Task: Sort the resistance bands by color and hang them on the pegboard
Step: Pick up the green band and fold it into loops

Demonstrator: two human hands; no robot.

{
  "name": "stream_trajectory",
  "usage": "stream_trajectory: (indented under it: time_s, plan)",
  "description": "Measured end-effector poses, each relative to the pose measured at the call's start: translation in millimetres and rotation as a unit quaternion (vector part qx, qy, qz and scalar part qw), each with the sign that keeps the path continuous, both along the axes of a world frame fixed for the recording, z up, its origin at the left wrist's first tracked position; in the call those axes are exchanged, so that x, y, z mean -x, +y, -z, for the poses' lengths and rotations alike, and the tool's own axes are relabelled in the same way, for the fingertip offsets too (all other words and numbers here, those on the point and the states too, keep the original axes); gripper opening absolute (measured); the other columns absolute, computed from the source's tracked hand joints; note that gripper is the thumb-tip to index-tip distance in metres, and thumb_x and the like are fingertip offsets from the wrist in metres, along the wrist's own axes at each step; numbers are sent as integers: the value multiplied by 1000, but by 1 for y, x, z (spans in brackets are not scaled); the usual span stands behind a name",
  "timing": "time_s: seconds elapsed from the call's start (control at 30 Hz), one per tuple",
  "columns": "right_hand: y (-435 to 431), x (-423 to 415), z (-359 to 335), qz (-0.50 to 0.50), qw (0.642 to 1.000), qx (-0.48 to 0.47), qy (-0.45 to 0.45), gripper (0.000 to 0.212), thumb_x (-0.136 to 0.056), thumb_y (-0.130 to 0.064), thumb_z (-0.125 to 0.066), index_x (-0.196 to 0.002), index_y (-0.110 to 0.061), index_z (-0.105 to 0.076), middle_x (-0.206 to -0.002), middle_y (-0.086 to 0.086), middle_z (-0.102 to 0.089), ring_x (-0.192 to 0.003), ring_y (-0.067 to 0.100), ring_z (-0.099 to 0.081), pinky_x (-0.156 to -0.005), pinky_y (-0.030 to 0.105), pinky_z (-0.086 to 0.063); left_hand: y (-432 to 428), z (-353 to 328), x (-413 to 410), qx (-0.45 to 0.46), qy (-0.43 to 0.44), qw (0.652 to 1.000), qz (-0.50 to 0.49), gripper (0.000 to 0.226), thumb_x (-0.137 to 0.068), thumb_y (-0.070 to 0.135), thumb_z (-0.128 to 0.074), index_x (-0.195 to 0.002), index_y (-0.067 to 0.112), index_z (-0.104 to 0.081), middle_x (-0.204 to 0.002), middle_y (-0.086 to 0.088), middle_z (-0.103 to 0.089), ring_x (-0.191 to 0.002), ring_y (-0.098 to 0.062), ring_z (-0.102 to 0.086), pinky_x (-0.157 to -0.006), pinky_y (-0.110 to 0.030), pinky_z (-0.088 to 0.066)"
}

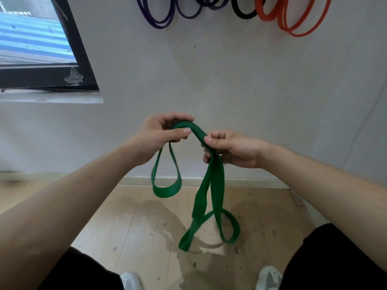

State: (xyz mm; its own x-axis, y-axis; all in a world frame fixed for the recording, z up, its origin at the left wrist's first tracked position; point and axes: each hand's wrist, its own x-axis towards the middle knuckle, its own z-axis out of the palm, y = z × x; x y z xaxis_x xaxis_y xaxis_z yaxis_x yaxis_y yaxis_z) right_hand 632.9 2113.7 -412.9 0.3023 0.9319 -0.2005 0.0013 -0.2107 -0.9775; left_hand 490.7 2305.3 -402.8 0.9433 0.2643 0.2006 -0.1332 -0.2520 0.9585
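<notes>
Down at the bottom edge of the frame, two pale shoes (pixel 130 280) stand on a light wooden floor (pixel 136 227) speckled with dark flecks, with black-clad legs (pixel 83 271) at the lower corners. From there both bare forearms reach up and inward, meeting in the middle of the frame. The left hand (pixel 159 137), just left of centre, has its fingers curled over and its thumb pressed under the top of a green resistance band (pixel 213 178), pinching it at the bend. The right hand (pixel 234 149), just right of centre and a little lower, grips the same band between thumb and curled fingers where it slopes down. Between the two hands the band arches in a short hump. Below the left hand a small loop hangs free, and below the right hand longer folded lengths dangle, twisting into a loop above the floor. Behind is a grey wall (pixel 230 80) with a pale skirting board (pixel 240 183). A dark-framed window (pixel 37 42) fills the upper left. Along the top edge hang purple bands (pixel 159 19), then a black band (pixel 243 13), then red bands (pixel 297 21) at the upper right, their tops cut off by the frame.
</notes>
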Motion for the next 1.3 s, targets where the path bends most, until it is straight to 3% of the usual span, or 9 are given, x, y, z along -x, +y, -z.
stream_trajectory:
  time_s: [0.17,0.33,0.4,0.53,0.67,0.9,1.07,1.17,1.3]
  plan:
    - [0,0,0,26,999,-28,-12,14,-97,-14,-61,-109,-10,-54,-70,6,-58,-63,18,-59,-58,21,-47,9,-5,8,-113,131,983,61,55,-70,25,-89,-120,22,-67,-91,-2,-75,-90,-19,-72,-89,-33,-53]
    - [6,8,-2,3,999,-38,-29,17,-97,-16,-61,-110,-9,-52,-70,9,-65,-61,17,-62,-57,22,-48,-27,3,-1,-157,122,978,62,34,-77,29,-86,-102,12,-69,-89,-9,-76,-76,-16,-70,-77,-35,-59]
    - [3,8,-3,-2,999,-33,-25,15,-101,-21,-55,-109,-9,-54,-76,8,-69,-71,19,-67,-63,25,-51,-27,1,-4,-152,102,982,39,29,-78,29,-83,-97,12,-71,-84,-10,-74,-70,-11,-64,-69,-32,-55]
    - [-4,1,-3,-77,996,23,-34,42,-98,-47,-48,-114,-11,-62,-104,13,-70,-102,26,-68,-89,36,-54,-22,-2,-3,-133,63,989,29,16,-81,25,-81,-95,19,-75,-84,0,-76,-76,-9,-65,-71,-28,-50]
    - [-10,-11,14,-149,985,67,-56,37,-90,-32,-66,-118,-9,-59,-114,9,-68,-115,27,-66,-106,43,-49,-19,-6,-3,-83,10,996,-8,16,-84,25,-78,-94,13,-74,-63,11,-62,-61,-6,-52,-60,-19,-41]
    - [-9,-16,15,-44,983,56,-169,25,-89,-12,-73,-108,1,-63,-91,5,-66,-88,15,-69,-82,24,-56,-5,-6,0,-37,-23,996,-74,15,-89,21,-74,-99,9,-74,-60,8,-52,-58,-9,-45,-59,-20,-40]
    - [-13,-25,2,15,974,16,-223,27,-86,-20,-77,-107,-5,-69,-91,13,-62,-86,24,-62,-90,44,-54,16,0,4,-30,1,998,-60,27,-79,39,-81,-94,17,-76,-69,-4,-54,-63,-14,-48,-63,-23,-43]
    - [-18,-23,-4,40,970,-12,-238,21,-85,-21,-79,-103,-13,-72,-87,12,-60,-81,26,-60,-81,44,-52,23,7,8,-41,71,996,-30,53,-62,50,-85,-98,13,-74,-72,0,-62,-67,-13,-55,-67,-24,-48]
    - [-19,-9,-19,51,957,-59,-278,26,-86,-19,-79,-110,-13,-71,-89,17,-66,-80,26,-65,-81,43,-56,6,9,4,-65,115,991,29,58,-62,48,-85,-108,15,-71,-79,4,-66,-80,-15,-61,-79,-32,-52]
